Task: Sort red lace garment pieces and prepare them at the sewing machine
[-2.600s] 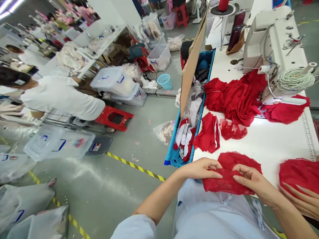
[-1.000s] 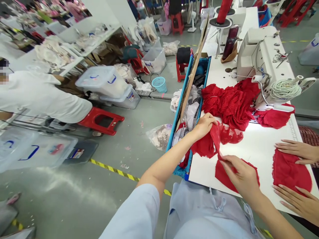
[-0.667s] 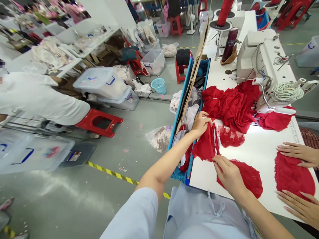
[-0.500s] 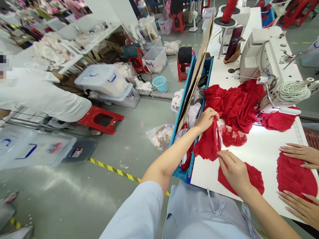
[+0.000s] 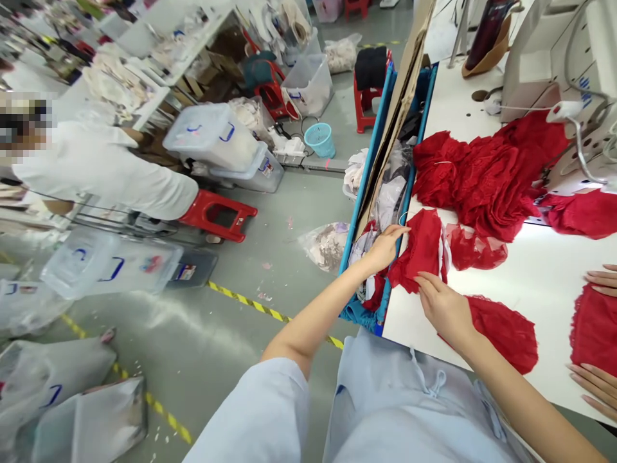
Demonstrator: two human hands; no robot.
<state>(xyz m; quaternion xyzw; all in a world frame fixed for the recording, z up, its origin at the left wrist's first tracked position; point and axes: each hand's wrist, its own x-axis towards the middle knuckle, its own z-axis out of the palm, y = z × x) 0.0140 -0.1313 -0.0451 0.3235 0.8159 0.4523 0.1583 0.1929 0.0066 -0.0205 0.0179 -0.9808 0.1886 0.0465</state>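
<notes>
A stack of red fabric pieces [image 5: 421, 241], with white strips along its right side, lies at the left edge of the white sewing table [image 5: 482, 273]. My left hand [image 5: 384, 249] pinches the stack's left edge, fingers pressed together. At the near edge, thumb and fingers of my right hand [image 5: 446, 308] are closed on the same red fabric. Partly under my right wrist, a flat red lace-edged piece [image 5: 506, 331] rests on the tabletop. Just beyond the stack is a sheer red piece [image 5: 475, 247].
A large red fabric heap [image 5: 486, 170] sits before the sewing machine [image 5: 544, 77]. Left of the table hangs a blue cloth bin [image 5: 419, 128] with cardboard [image 5: 398, 106] and scraps. A co-worker's hand [image 5: 598, 389] presses another red piece [image 5: 595, 328] at right.
My hands laid down the lace-edged piece and moved to the red stack at left. My left hand then shifted from its top edge to its left edge. The view has turned.
</notes>
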